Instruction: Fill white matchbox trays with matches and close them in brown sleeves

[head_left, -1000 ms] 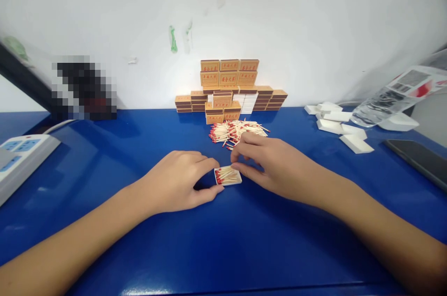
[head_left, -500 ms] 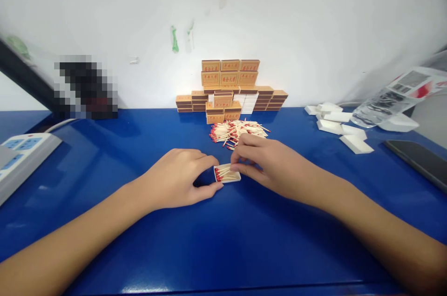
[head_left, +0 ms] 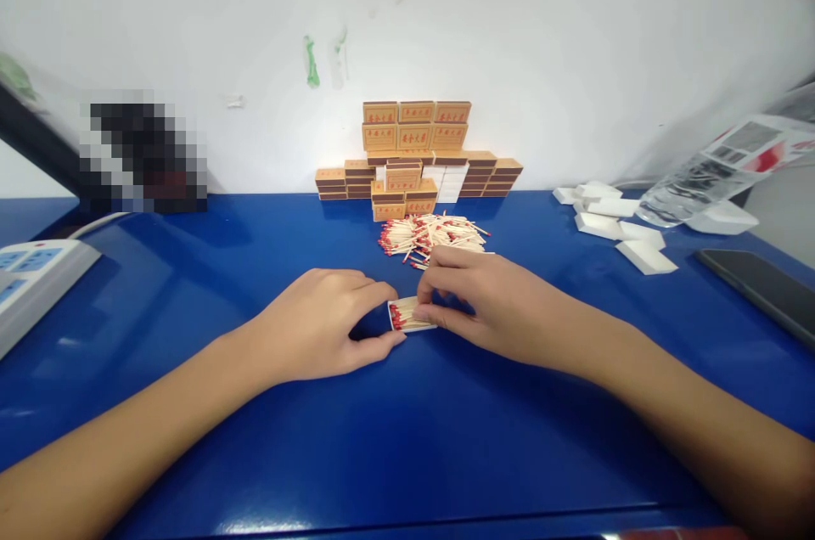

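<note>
A small white matchbox tray [head_left: 411, 327] lies on the blue table with red-tipped matches [head_left: 396, 317] inside, their heads toward its left end. My left hand [head_left: 331, 323] rests on the table, thumb and forefinger curved around that left end and holding it by its long sides. Over the tray's right part, my right hand [head_left: 484, 298] has thumb and fingertips pinched down on the matches, covering some of them. Just behind my right hand spreads a heap of loose matches [head_left: 433, 234], most heads pointing left.
Stacked matchboxes [head_left: 415, 137] stand against the white wall behind the heap. White empty-looking trays [head_left: 646, 256], a clear plastic bottle [head_left: 675, 192] and a dark phone [head_left: 757, 281] lie at the right. A power strip [head_left: 44, 285] sits at the left edge of the blue table [head_left: 395, 438].
My right thumb and fingertips have moved slightly left and deeper over the matches in the tray. My left hand keeps its hold. The whole view has shifted a little.
</note>
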A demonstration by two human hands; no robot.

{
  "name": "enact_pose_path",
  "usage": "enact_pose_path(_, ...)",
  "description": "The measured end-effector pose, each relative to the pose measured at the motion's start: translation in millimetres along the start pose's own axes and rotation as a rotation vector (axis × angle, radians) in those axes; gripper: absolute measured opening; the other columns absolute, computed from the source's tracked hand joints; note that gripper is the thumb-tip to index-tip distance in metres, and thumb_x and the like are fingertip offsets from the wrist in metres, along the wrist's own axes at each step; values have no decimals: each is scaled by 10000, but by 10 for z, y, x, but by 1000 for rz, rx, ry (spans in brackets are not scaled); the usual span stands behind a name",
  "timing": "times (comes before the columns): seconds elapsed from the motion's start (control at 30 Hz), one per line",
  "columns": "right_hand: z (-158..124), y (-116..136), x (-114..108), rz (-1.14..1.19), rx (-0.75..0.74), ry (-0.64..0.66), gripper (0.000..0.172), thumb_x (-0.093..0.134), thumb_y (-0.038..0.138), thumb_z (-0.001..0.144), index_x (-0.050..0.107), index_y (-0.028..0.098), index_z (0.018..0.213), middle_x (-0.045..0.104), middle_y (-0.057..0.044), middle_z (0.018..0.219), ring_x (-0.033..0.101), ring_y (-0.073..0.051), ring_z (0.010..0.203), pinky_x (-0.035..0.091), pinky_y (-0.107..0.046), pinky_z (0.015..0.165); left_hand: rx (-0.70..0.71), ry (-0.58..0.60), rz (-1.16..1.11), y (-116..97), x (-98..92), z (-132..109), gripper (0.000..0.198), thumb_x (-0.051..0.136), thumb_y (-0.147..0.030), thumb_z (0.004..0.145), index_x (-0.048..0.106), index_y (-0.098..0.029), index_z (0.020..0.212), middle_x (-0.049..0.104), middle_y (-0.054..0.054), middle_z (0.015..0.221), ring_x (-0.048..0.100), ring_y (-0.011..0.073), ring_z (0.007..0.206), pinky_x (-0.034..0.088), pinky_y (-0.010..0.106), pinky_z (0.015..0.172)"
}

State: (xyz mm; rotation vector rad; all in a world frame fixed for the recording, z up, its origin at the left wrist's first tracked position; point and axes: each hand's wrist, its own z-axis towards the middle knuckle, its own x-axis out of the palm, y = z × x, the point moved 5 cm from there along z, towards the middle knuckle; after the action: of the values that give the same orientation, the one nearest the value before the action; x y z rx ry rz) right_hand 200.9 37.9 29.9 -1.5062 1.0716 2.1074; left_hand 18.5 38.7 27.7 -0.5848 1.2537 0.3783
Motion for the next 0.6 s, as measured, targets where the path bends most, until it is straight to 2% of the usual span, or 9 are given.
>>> enact_pose_path(0.2,24,-4,13,23,59,-2,96,679,242,1014,700,189,936,640,-38,993,592,-160,820,400,-293,690,13,1,-13,-17,-2,9,213,712,-358,954,738,-172,1054,659,-15,734,611,152,627,414,284,601)
enact_pose_path(0.3,22,-9,-21,29,44,-25,56,720,231,984,697,198,945,637,-24,965,582,-156,809,394,-283,682,20,-9,-13,-14,1,3,234,723,-351,945,745,-172,1095,656,-20,727,609,153,620,419,289,603)
enact_pose_path(0.43,1,-16,-52,0,23,-6,95,781,227,941,689,203,951,647,-13,950,581,-153,790,374,-281,661,33,-17,-9,-16,1,-5,252,713,-358,956,747,-168,1119,663,-14,744,608,155,623,423,295,610)
enact_pose_path(0.6,-2,16,-87,-41,-14,-37,64,727,239,992,696,192,961,651,-23,971,576,-146,763,360,-287,642,45,-23,-8,-19,-3,-12,252,698,-364,966,745,-166,1114,655,-13,742,599,155,621,416,296,608)
